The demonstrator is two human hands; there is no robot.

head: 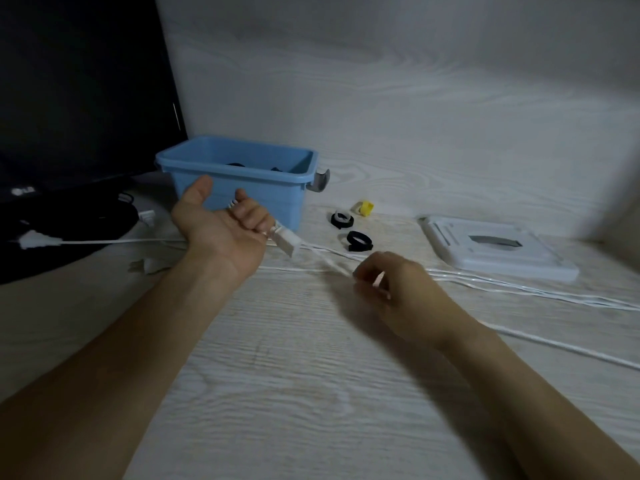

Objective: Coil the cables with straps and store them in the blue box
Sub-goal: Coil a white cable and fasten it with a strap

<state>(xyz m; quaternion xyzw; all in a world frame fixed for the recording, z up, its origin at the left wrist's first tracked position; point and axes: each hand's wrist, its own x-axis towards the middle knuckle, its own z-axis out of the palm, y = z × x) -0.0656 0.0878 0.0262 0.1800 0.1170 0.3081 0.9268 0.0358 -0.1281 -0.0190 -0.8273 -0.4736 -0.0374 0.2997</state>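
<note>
My left hand is turned palm up in front of the blue box, its fingers curled round a white cable near its plug end. The white cable runs in several strands to the right across the table. My right hand pinches the cable strands just right of the left hand. Dark coiled items lie inside the blue box. Two rolled black straps and a yellow strap lie right of the box.
A black monitor stands at the left with dark cables and white plugs at its foot. A white lid lies flat at the right. The wood-grain table meets a wall behind.
</note>
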